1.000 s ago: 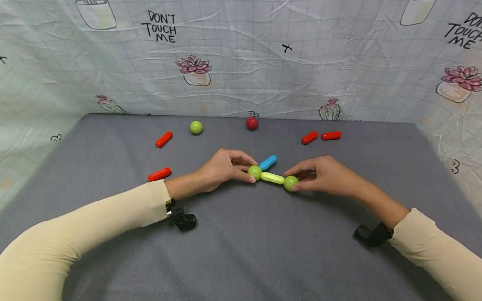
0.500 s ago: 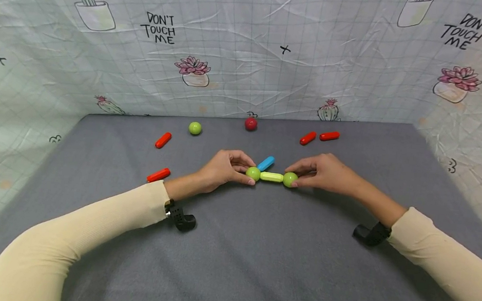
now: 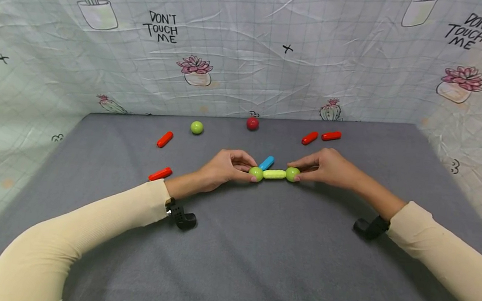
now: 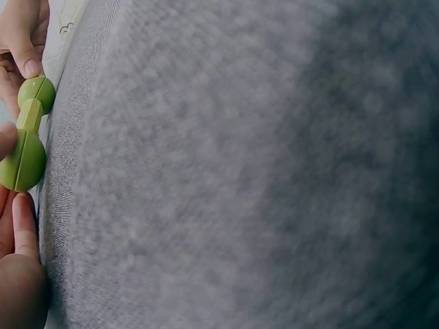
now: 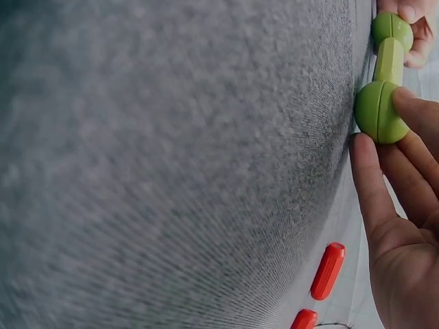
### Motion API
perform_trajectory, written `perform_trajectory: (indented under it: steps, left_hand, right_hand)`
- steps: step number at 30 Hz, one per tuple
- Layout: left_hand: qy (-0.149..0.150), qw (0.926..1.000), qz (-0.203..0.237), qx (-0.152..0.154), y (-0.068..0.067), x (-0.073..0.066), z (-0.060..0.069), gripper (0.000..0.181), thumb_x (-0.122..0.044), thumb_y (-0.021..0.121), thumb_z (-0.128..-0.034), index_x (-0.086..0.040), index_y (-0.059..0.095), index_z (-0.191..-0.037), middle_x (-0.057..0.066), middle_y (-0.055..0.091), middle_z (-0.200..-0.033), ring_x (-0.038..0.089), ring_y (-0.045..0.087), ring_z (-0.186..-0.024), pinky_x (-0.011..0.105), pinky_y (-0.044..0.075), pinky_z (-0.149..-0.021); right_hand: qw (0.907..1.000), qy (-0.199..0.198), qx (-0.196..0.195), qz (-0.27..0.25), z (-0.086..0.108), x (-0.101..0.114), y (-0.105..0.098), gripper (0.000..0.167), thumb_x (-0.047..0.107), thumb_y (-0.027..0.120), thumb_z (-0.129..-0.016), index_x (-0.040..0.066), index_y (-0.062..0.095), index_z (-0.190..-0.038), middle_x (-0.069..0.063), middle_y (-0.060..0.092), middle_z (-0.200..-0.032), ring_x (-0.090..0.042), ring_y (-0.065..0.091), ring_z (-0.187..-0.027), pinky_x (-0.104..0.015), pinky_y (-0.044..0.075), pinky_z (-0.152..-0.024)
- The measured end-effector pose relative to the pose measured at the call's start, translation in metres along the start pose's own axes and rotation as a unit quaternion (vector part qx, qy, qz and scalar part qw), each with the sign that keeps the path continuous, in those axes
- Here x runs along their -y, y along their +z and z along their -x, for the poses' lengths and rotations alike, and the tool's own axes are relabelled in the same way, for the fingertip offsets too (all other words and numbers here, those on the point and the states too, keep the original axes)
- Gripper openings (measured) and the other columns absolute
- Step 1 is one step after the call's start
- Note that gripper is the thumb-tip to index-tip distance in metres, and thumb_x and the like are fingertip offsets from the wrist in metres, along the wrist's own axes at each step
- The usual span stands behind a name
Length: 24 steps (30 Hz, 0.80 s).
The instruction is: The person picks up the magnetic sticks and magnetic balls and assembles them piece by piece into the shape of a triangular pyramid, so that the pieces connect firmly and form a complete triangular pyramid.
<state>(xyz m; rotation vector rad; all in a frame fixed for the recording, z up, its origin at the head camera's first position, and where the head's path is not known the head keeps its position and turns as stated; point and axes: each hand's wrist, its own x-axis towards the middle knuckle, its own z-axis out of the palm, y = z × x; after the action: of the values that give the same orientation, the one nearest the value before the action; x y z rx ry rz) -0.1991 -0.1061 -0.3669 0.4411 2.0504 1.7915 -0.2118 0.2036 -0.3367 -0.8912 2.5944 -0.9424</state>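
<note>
Left hand (image 3: 222, 169) pinches the left green ball (image 3: 256, 173), right hand (image 3: 329, 167) the right green ball (image 3: 293, 174); yellow-green rod (image 3: 274, 174) between, over the far half of the worktop (image 3: 231, 247). For a firm joint, we'd line all three up and push evenly, no twist. We can't see rod ends inside balls, or whether the blue rod (image 3: 268, 162) is joined to the left ball; wrist views don't show it.

The person's left arm (image 3: 101, 224) bends at the elbow, the right arm (image 3: 446, 255) slants inward; the left hand (image 3: 223, 170) and right hand (image 3: 329, 168) face each other, fingers (image 5: 370, 175) pinching.
</note>
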Motion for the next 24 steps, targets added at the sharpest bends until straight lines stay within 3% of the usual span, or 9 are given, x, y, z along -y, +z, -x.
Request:
perform_trajectory:
  steps: [8,12,18,24]
  left_hand:
    - [-0.009,0.9998,-0.016,-0.011,0.002,-0.002,0.000,0.035,0.008,0.084,-0.0775,0.002,0.069,-0.108,0.005,0.069,-0.103,0.011,0.066,-0.092,0.023,0.056,-0.084]
    - [-0.008,0.9966,-0.079,-0.021,0.005,-0.005,0.002,0.032,0.001,0.087,-0.0774,-0.001,0.070,-0.105,0.003,0.068,-0.098,0.011,0.064,-0.089,0.022,0.055,-0.080]
    - [0.003,0.9829,-0.183,-0.017,0.009,-0.015,0.015,0.030,-0.009,0.088,-0.0807,-0.005,0.069,-0.104,0.005,0.068,-0.097,0.015,0.063,-0.087,0.024,0.054,-0.077]
    - [0.003,0.9793,-0.202,-0.004,0.012,-0.022,0.025,0.027,-0.011,0.084,-0.0855,-0.007,0.068,-0.108,0.006,0.069,-0.105,0.017,0.065,-0.092,0.027,0.056,-0.076]
  right_hand:
    - [1.0000,-0.007,0.002,0.006,-0.002,-0.002,-0.001,0.038,0.022,0.084,-0.086,0.016,0.076,-0.123,-0.002,0.076,-0.112,-0.015,0.072,-0.102,-0.024,0.057,-0.078]
    - [0.9999,-0.015,0.006,0.002,-0.004,-0.004,-0.001,0.037,0.021,0.084,-0.086,0.015,0.076,-0.122,-0.001,0.076,-0.114,-0.014,0.072,-0.101,-0.024,0.058,-0.079]
    - [0.9997,-0.014,0.020,0.005,-0.009,-0.003,0.000,0.038,0.021,0.085,-0.085,0.017,0.076,-0.122,0.000,0.077,-0.111,-0.010,0.073,-0.095,-0.023,0.057,-0.074]
    - [0.9995,-0.022,0.024,-0.002,-0.012,-0.003,0.000,0.038,0.020,0.084,-0.086,0.016,0.076,-0.123,-0.001,0.076,-0.112,-0.008,0.073,-0.093,-0.022,0.058,-0.073]
